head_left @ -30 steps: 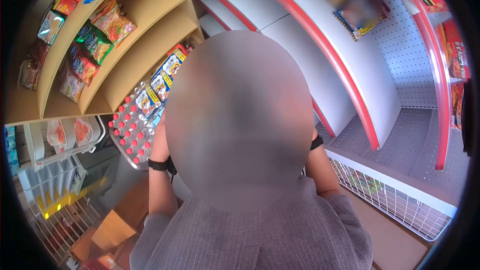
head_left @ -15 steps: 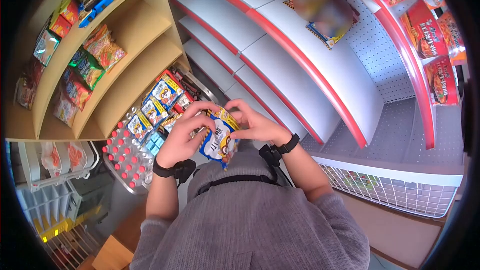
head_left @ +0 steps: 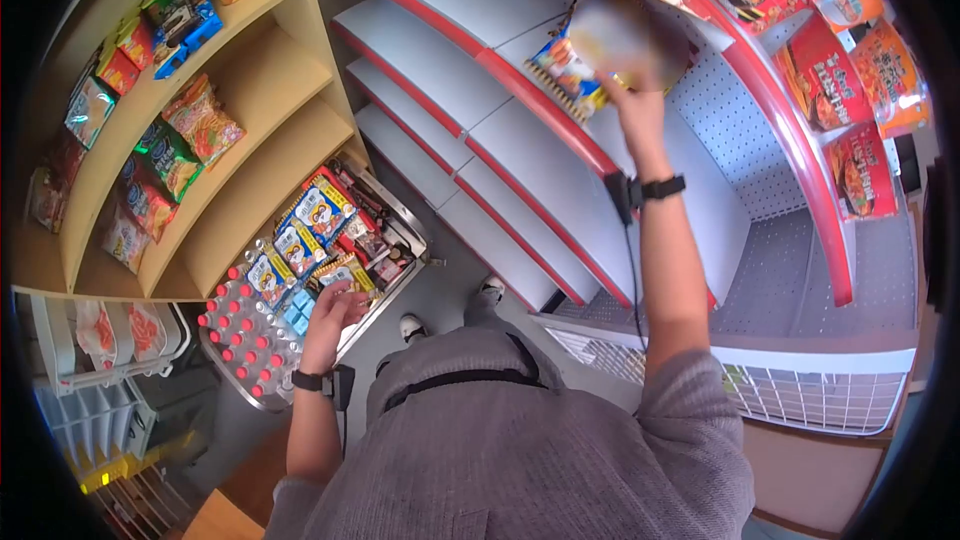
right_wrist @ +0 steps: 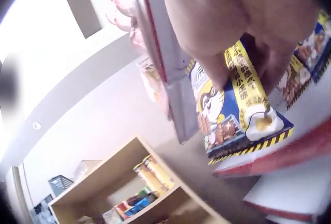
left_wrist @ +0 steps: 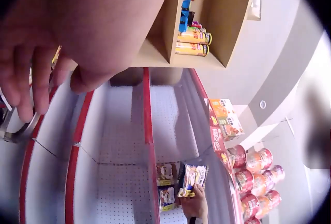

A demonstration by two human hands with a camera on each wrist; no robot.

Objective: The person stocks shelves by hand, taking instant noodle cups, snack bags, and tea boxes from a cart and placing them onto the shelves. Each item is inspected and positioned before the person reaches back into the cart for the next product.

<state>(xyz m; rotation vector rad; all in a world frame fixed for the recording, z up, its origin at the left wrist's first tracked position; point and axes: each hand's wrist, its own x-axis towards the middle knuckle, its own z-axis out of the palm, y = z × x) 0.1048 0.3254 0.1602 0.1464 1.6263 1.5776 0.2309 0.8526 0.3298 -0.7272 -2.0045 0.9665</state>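
My right hand (head_left: 640, 110) reaches to the upper grey shelf and pinches a blue and yellow snack bag (head_left: 570, 70). In the right wrist view the fingers grip the bag (right_wrist: 232, 105) by its upper part, its striped lower edge over the red shelf edge. Beside it lie similar bags (right_wrist: 313, 48). The left wrist view shows the right hand (left_wrist: 195, 206) holding the bag (left_wrist: 192, 178) next to others (left_wrist: 166, 197). My left hand (head_left: 330, 325) hangs loosely bent near the metal cart, above blue-packaged snack bags (head_left: 340, 275), holding nothing visible.
The cart (head_left: 415, 230) also carries red-capped bottles (head_left: 240, 330) and more bags. Wooden shelves (head_left: 290, 80) with snacks stand at the left. Red noodle tubs (head_left: 820, 75) fill the top right shelf; a white wire basket (head_left: 810, 395) sits below.
The bag held between both hands half a second ago is now in the right hand, up at the shelf. The left hand has let go and moved down and left, towards the cart.
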